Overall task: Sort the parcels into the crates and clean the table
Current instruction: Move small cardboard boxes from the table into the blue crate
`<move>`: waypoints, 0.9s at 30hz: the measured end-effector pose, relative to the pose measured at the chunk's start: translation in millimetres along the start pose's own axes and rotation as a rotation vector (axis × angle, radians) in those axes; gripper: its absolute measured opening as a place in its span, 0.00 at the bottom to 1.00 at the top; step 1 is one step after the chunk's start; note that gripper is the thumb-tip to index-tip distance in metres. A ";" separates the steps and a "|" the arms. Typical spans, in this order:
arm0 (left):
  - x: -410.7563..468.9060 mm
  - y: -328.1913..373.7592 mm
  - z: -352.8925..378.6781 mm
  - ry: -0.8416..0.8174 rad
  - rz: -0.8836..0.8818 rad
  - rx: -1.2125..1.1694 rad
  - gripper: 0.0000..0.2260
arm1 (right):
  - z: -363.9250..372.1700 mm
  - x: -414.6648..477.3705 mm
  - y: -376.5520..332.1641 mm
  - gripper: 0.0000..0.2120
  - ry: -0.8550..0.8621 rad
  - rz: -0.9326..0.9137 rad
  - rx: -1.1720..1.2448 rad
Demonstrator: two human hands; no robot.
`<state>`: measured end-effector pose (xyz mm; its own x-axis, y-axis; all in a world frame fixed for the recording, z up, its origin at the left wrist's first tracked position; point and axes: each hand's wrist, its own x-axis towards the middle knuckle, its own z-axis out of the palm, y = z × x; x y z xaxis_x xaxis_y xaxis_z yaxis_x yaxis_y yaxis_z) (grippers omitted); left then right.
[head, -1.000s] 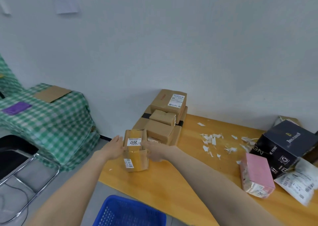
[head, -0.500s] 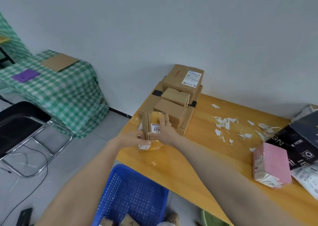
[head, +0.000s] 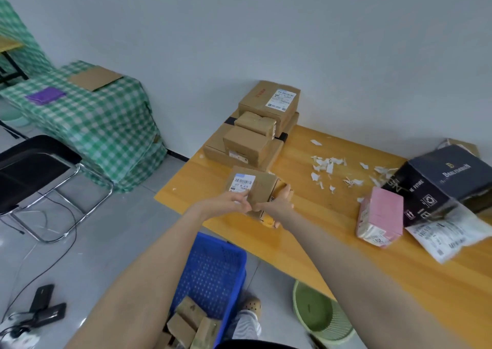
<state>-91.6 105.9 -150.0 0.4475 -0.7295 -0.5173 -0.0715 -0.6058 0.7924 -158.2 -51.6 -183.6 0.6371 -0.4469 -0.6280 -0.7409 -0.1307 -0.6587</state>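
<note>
I hold a small brown cardboard parcel (head: 259, 187) with a white barcode label over the near left part of the wooden table (head: 346, 255). My left hand (head: 229, 202) grips its near left side and my right hand (head: 279, 201) grips its right side. A stack of brown parcels (head: 255, 133) stands at the table's far left corner against the wall. A blue crate (head: 213, 271) with several small brown parcels in it sits on the floor below my arms. Torn white paper scraps (head: 332, 167) lie scattered mid-table.
A pink parcel (head: 380, 215), a dark printed box (head: 442, 181) and a white plastic mailer (head: 447, 234) lie at the table's right. A green basket (head: 319, 311) sits on the floor beside the crate. A black chair (head: 32, 167) and a green-checked covered stand (head: 87, 114) are at left.
The parcel has turned in my hands, with the barcode label now on top, and it has come nearer the table edge. The view has tilted down, showing more of the crate and basket.
</note>
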 end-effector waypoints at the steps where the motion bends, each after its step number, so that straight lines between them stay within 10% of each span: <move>1: 1.9 -1.9 2.1 -0.002 -0.011 -0.011 0.11 | -3.1 0.5 4.7 0.61 -0.009 0.003 0.024; 17: -69.1 -11.6 146.9 0.491 -0.302 -0.393 0.27 | -55.9 -90.6 153.4 0.77 -0.084 -0.262 0.142; 27: -106.3 -11.8 142.1 0.447 -0.394 -0.558 0.42 | -52.3 -117.9 160.9 0.65 -0.298 -0.377 0.124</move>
<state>-265.0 145.5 -150.3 0.6689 -0.2292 -0.7071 0.5671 -0.4577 0.6848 -363.6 -66.2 -193.9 0.9022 -0.1145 -0.4158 -0.4281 -0.1199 -0.8957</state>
